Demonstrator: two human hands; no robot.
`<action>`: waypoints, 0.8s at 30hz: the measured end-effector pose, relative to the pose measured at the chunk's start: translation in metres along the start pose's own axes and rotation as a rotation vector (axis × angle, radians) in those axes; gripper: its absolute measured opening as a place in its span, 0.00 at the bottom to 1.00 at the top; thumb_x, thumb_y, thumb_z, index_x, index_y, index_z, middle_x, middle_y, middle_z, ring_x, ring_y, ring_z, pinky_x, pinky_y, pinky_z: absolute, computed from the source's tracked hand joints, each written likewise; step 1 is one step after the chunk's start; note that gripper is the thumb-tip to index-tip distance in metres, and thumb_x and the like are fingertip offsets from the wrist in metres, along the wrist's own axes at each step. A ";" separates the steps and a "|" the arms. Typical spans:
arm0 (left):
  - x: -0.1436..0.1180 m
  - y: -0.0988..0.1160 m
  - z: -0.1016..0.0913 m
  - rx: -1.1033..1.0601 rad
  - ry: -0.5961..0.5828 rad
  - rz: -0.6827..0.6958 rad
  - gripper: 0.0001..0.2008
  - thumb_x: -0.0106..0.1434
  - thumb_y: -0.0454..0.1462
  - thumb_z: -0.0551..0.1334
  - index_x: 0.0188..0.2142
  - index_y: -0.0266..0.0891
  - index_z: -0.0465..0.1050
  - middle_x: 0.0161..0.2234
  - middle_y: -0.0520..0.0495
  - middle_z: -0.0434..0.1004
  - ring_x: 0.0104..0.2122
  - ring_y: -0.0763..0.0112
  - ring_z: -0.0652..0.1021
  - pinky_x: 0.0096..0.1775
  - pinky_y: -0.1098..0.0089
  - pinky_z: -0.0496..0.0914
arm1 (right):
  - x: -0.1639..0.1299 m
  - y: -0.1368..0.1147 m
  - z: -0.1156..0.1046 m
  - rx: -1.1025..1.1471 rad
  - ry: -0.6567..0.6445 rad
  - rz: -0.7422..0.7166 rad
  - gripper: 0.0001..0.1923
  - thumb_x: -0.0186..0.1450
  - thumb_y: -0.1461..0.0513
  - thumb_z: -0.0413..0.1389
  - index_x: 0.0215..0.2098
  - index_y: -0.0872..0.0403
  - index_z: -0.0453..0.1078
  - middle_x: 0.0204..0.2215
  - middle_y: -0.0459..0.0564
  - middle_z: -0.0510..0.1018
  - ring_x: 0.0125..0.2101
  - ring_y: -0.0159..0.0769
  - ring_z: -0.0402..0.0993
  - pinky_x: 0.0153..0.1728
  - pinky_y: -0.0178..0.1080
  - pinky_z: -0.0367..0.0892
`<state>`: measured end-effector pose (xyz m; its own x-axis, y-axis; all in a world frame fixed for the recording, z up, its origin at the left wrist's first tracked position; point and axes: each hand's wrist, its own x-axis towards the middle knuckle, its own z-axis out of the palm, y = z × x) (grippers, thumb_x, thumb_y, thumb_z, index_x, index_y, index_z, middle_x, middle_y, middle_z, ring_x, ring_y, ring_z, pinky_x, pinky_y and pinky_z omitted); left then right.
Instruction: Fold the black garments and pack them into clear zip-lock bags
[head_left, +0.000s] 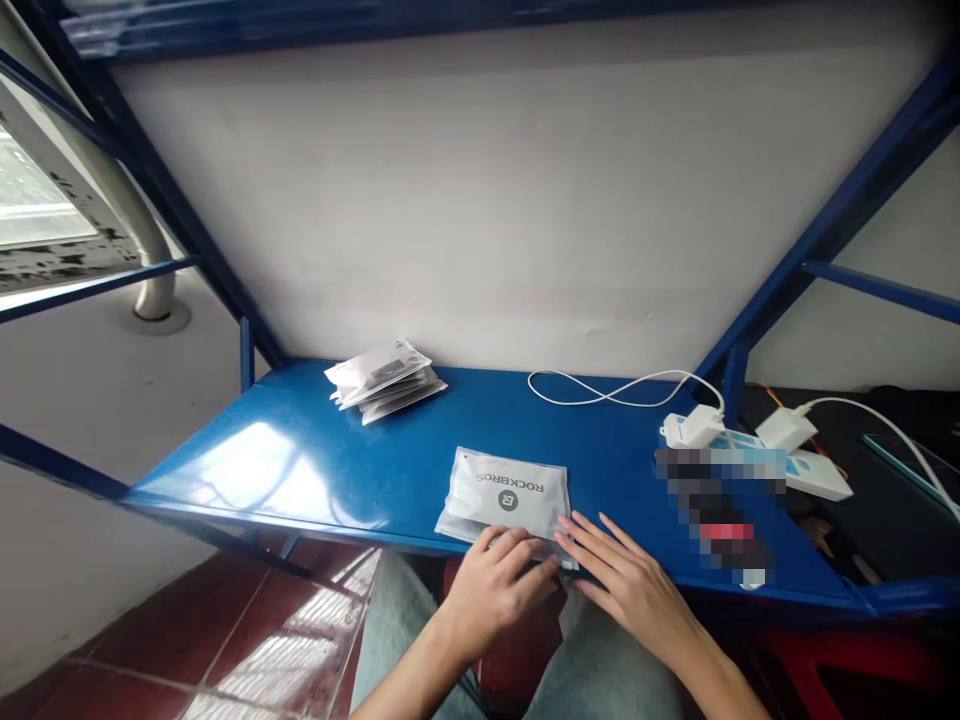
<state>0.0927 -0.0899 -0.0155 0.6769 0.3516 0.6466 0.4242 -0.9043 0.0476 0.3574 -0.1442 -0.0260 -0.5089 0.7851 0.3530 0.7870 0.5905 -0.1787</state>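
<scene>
A frosted plastic zip bag (pixel 466 495) printed with a ROCKBROS logo lies flat near the front edge of the blue table, its lettering upside down from here. My left hand (pixel 501 585) has its fingers curled over the bag's near edge, thumb and fingertips close together there. Stretched out and slightly spread, the fingers of my right hand (pixel 624 572) rest at the bag's lower right corner and on the tabletop beside it. What is inside the bag cannot be made out.
A pile of similar packed bags (pixel 386 378) sits at the back left of the blue table (pixel 360 470). At right are a white power strip (pixel 817 475) with chargers, a looped white cable (pixel 600 397) and a pixelated dark item (pixel 709 510). Blue metal posts frame the table.
</scene>
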 end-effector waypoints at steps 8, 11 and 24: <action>0.015 0.011 0.019 -0.046 0.050 -0.075 0.07 0.74 0.35 0.60 0.48 0.44 0.77 0.38 0.51 0.81 0.36 0.68 0.74 0.38 0.63 0.63 | 0.003 -0.011 0.011 0.197 0.386 0.008 0.14 0.69 0.72 0.58 0.47 0.50 0.77 0.41 0.50 0.84 0.41 0.37 0.83 0.43 0.37 0.79; 0.026 0.010 0.021 -0.025 0.041 -0.110 0.05 0.73 0.35 0.61 0.44 0.44 0.76 0.39 0.51 0.81 0.36 0.68 0.74 0.39 0.63 0.62 | 0.015 -0.008 0.007 0.220 0.411 0.001 0.14 0.70 0.72 0.56 0.48 0.50 0.75 0.42 0.51 0.83 0.42 0.37 0.83 0.44 0.37 0.79; -0.029 -0.090 -0.061 0.134 0.002 -0.383 0.08 0.70 0.34 0.62 0.32 0.43 0.74 0.38 0.50 0.80 0.38 0.67 0.78 0.39 0.66 0.67 | 0.019 0.050 -0.015 0.092 0.279 0.269 0.11 0.76 0.63 0.49 0.41 0.49 0.73 0.42 0.52 0.79 0.40 0.38 0.81 0.43 0.39 0.76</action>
<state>-0.0015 -0.0333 0.0075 0.4539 0.6564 0.6026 0.7202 -0.6684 0.1857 0.3921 -0.1025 -0.0144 -0.1645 0.8403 0.5165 0.8382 0.3952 -0.3760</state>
